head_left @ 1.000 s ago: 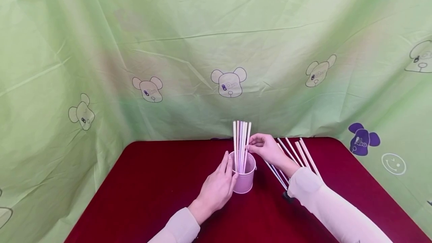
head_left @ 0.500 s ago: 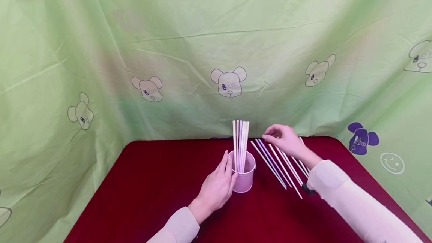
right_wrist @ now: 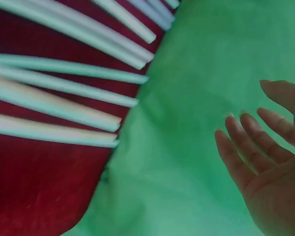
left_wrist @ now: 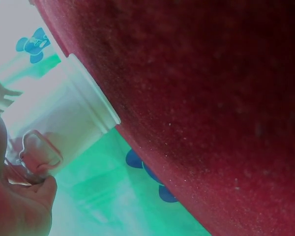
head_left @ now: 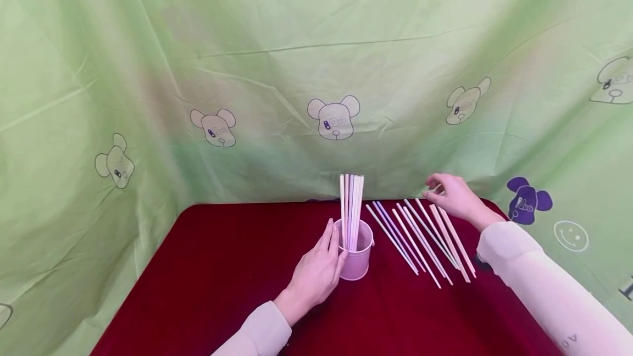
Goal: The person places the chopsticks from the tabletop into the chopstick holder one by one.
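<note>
A small pink pail (head_left: pixel 357 262) stands upright on the dark red table, with a bunch of pale, slim sticks or straws (head_left: pixel 352 207) standing in it. Against its left side rests my left hand (head_left: pixel 315 273), fingers straight and thumb toward the front. In the left wrist view, the thumb touches the pail (left_wrist: pixel 64 108) near its handle mount. Over the far right of the table, my right hand (head_left: pixel 456 196) is raised with fingers loosely bent, holding nothing. Beneath and left of it, several loose straws (head_left: pixel 420 240) lie fanned out, their far ends near the table's back edge.
Red cloth covers the table (head_left: pixel 237 268). A green curtain (head_left: pixel 277 70) printed with bear heads hangs close behind and on both sides. A dark band (head_left: pixel 482 262) shows by the right sleeve.
My right hand has left the straws in the pail and moved right, above the loose ones, which now show more fully. The left hand stays against the pail.
</note>
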Demonstrator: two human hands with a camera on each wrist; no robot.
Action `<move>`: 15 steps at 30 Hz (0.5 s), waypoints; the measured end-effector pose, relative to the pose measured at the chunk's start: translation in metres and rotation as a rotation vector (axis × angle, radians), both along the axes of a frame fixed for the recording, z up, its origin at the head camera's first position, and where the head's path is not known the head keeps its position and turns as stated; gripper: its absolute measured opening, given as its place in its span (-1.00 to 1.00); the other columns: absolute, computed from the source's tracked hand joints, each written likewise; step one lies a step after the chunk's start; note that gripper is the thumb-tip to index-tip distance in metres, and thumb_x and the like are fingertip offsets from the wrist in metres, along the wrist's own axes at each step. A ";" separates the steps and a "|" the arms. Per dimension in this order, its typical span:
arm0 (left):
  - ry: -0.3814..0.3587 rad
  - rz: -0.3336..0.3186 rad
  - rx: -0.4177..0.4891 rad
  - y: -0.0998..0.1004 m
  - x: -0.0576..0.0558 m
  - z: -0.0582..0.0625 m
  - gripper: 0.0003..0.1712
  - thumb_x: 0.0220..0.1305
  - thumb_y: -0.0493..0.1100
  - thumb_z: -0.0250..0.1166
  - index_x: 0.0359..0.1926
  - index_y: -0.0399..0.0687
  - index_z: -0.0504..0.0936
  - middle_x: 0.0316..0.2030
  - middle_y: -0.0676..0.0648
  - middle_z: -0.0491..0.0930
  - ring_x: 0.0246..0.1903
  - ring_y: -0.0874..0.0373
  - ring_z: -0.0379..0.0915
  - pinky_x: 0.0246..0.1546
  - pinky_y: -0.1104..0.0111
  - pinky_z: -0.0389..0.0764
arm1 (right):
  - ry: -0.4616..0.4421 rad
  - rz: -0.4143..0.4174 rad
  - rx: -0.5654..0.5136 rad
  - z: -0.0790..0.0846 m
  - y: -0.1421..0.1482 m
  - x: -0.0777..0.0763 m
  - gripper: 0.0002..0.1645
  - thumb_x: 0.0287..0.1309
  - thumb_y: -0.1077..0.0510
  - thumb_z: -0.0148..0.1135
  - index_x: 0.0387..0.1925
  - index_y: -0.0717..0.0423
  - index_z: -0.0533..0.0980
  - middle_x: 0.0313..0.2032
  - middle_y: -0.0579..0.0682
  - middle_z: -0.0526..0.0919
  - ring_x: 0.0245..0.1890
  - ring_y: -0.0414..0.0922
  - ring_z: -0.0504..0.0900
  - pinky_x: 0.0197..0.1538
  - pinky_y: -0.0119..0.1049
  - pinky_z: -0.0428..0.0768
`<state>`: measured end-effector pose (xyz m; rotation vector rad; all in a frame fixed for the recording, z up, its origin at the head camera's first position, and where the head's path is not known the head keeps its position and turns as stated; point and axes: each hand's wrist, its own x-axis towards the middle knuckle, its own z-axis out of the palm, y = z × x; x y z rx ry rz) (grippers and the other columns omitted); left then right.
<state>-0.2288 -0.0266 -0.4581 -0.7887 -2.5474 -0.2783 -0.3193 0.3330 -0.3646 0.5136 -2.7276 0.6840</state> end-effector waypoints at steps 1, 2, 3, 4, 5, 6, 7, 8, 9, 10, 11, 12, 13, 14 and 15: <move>-0.002 0.000 0.000 0.000 0.000 0.000 -0.30 0.47 0.12 -0.29 0.40 -0.29 0.08 0.42 -0.23 -0.03 0.27 0.07 0.23 -0.17 0.31 0.61 | 0.002 0.001 0.019 -0.004 0.005 -0.001 -0.69 0.11 0.21 0.27 -0.17 0.35 0.50 -0.24 0.26 0.61 -0.29 0.10 0.62 -0.22 0.00 0.59; -0.005 0.001 -0.001 0.001 0.000 -0.001 -0.29 0.47 0.12 -0.30 0.40 -0.28 0.08 0.42 -0.23 -0.03 0.28 0.08 0.22 -0.16 0.31 0.60 | 0.002 0.001 0.034 -0.008 0.009 -0.002 -0.69 0.09 0.22 0.28 -0.18 0.37 0.49 -0.26 0.26 0.60 -0.30 0.11 0.63 -0.23 0.01 0.59; -0.007 0.003 -0.001 0.001 0.001 -0.001 -0.29 0.47 0.13 -0.31 0.40 -0.28 0.08 0.42 -0.23 -0.04 0.28 0.08 0.21 -0.15 0.31 0.60 | 0.005 -0.001 0.050 -0.012 0.014 -0.003 -0.69 0.06 0.24 0.29 -0.19 0.38 0.49 -0.27 0.28 0.60 -0.32 0.11 0.63 -0.23 0.02 0.58; -0.009 0.003 -0.001 0.001 0.001 -0.002 -0.29 0.47 0.13 -0.31 0.40 -0.28 0.08 0.42 -0.23 -0.04 0.28 0.07 0.20 -0.15 0.31 0.60 | 0.010 -0.006 0.068 -0.016 0.019 -0.004 -0.69 0.04 0.25 0.30 -0.21 0.38 0.49 -0.29 0.27 0.60 -0.33 0.12 0.63 -0.24 0.03 0.57; -0.010 0.004 -0.002 0.002 0.001 -0.002 -0.29 0.47 0.13 -0.32 0.40 -0.28 0.08 0.42 -0.24 -0.04 0.28 0.07 0.20 -0.14 0.31 0.60 | 0.013 -0.013 0.086 -0.020 0.024 -0.005 -0.69 0.03 0.25 0.31 -0.22 0.38 0.49 -0.32 0.26 0.61 -0.35 0.11 0.63 -0.25 0.04 0.57; -0.010 0.004 -0.002 0.002 0.001 -0.002 -0.29 0.47 0.14 -0.33 0.40 -0.28 0.08 0.42 -0.24 -0.03 0.28 0.07 0.21 -0.14 0.31 0.60 | 0.015 -0.024 0.099 -0.024 0.029 -0.006 -0.68 0.01 0.25 0.32 -0.23 0.38 0.49 -0.35 0.24 0.61 -0.37 0.10 0.63 -0.25 0.04 0.55; -0.008 0.006 -0.003 0.002 0.001 -0.002 -0.29 0.47 0.14 -0.33 0.40 -0.28 0.08 0.42 -0.24 -0.03 0.28 0.07 0.21 -0.14 0.31 0.60 | 0.015 -0.035 0.110 -0.028 0.033 -0.006 -0.68 0.00 0.25 0.33 -0.24 0.38 0.49 -0.38 0.22 0.61 -0.38 0.09 0.62 -0.25 0.04 0.54; -0.003 0.006 -0.004 0.002 0.002 -0.003 -0.29 0.47 0.14 -0.33 0.40 -0.29 0.09 0.42 -0.24 -0.02 0.28 0.07 0.22 -0.14 0.31 0.60 | 0.014 -0.047 0.115 -0.031 0.038 -0.006 -0.68 -0.02 0.24 0.33 -0.25 0.39 0.49 -0.40 0.21 0.61 -0.40 0.09 0.61 -0.25 0.05 0.52; 0.000 0.006 -0.004 0.002 0.002 -0.003 -0.29 0.47 0.14 -0.33 0.40 -0.29 0.09 0.42 -0.24 -0.02 0.27 0.07 0.22 -0.16 0.31 0.60 | 0.016 -0.059 0.125 -0.034 0.042 -0.007 -0.68 -0.03 0.24 0.33 -0.26 0.38 0.49 -0.42 0.18 0.61 -0.41 0.07 0.60 -0.25 0.04 0.51; 0.003 0.006 -0.003 0.002 0.002 -0.002 -0.29 0.47 0.14 -0.33 0.40 -0.29 0.09 0.42 -0.24 -0.02 0.27 0.07 0.23 -0.16 0.31 0.61 | 0.015 -0.069 0.130 -0.037 0.046 -0.007 -0.69 -0.04 0.23 0.34 -0.28 0.37 0.50 -0.45 0.15 0.60 -0.43 0.05 0.59 -0.27 0.02 0.50; 0.006 0.007 -0.004 0.001 0.001 -0.002 -0.29 0.47 0.13 -0.33 0.40 -0.29 0.09 0.42 -0.24 -0.02 0.26 0.07 0.23 -0.17 0.31 0.61 | 0.011 -0.078 0.132 -0.040 0.050 -0.007 -0.69 -0.05 0.23 0.34 -0.29 0.37 0.50 -0.47 0.13 0.60 -0.45 0.03 0.57 -0.28 0.00 0.49; 0.007 0.009 -0.004 0.001 0.001 -0.002 -0.29 0.47 0.13 -0.32 0.40 -0.29 0.09 0.42 -0.24 -0.03 0.26 0.07 0.23 -0.17 0.31 0.61 | 0.003 -0.087 0.129 -0.043 0.053 -0.007 -0.70 -0.06 0.23 0.34 -0.31 0.36 0.50 -0.48 0.12 0.60 -0.46 0.01 0.56 -0.29 -0.02 0.49; 0.007 0.010 -0.005 0.001 0.001 -0.002 -0.29 0.47 0.13 -0.32 0.40 -0.28 0.08 0.42 -0.24 -0.03 0.27 0.07 0.23 -0.17 0.31 0.61 | -0.006 -0.094 0.127 -0.046 0.056 -0.007 -0.71 -0.08 0.23 0.34 -0.33 0.36 0.50 -0.50 0.11 0.59 -0.48 0.00 0.54 -0.31 -0.04 0.48; 0.006 0.011 -0.005 0.001 0.001 -0.002 -0.29 0.47 0.13 -0.32 0.40 -0.28 0.08 0.42 -0.24 -0.03 0.27 0.07 0.22 -0.17 0.31 0.61 | -0.017 -0.102 0.127 -0.048 0.059 -0.007 -0.72 -0.08 0.23 0.34 -0.34 0.35 0.50 -0.50 0.11 0.59 -0.49 -0.01 0.53 -0.32 -0.06 0.47; 0.003 0.013 -0.006 0.001 0.001 -0.002 -0.29 0.47 0.14 -0.32 0.41 -0.28 0.07 0.42 -0.23 -0.04 0.27 0.07 0.22 -0.17 0.31 0.61 | -0.031 -0.110 0.127 -0.050 0.062 -0.007 -0.72 -0.09 0.23 0.34 -0.35 0.34 0.49 -0.51 0.09 0.58 -0.49 -0.03 0.52 -0.34 -0.09 0.46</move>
